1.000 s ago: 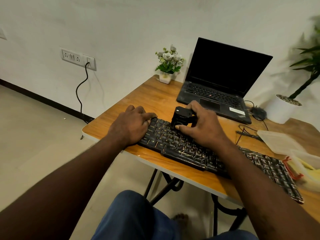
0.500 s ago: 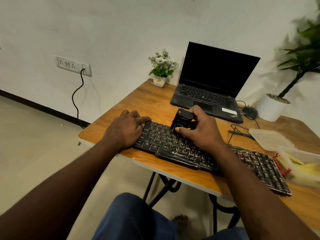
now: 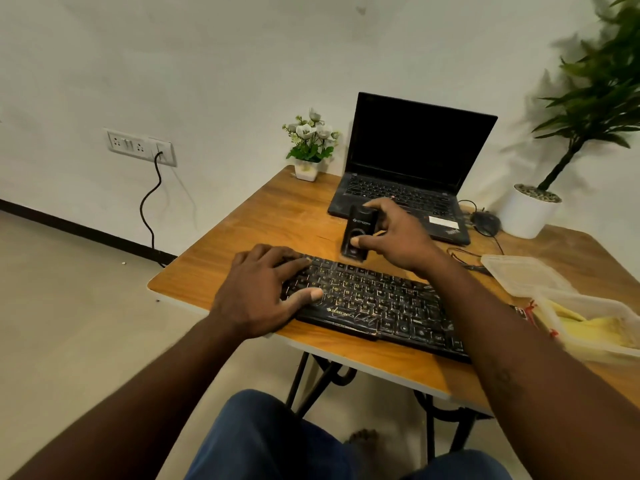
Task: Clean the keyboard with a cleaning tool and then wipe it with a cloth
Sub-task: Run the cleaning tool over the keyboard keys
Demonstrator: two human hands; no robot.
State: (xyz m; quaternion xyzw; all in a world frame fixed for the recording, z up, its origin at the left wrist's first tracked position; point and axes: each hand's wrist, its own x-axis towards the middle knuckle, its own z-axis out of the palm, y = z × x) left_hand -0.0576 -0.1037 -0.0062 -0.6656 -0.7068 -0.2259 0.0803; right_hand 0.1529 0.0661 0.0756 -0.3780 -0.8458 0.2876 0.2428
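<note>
The table carries everything; the laptop stands open at its far side, screen dark; the keyboard lies along the near edge, long, flat and stiff; I judge it light enough to skid on the smooth wood, so it wants holding at one end, not lifting; a clear plastic box sits at the right, and in it lies what looks like the yellow cloth, soft and limp, best gathered in a loose bunch.

My left hand lies flat on the left end of the keyboard, fingers straight and spread over the keys, thumb on the near rows, pressing it steady; my right hand is curled round the cleaning tool, fingers behind it, thumb on its front face by a round button.

The cleaning tool is a small black block, hard and smooth; I hold it upright just beyond the far edge of the keyboard, between that and the laptop; whether its foot touches the wood I cannot tell; it seems light, one hand enough, though the glossy shell may slip, so a grip round the middle suits it.
</note>
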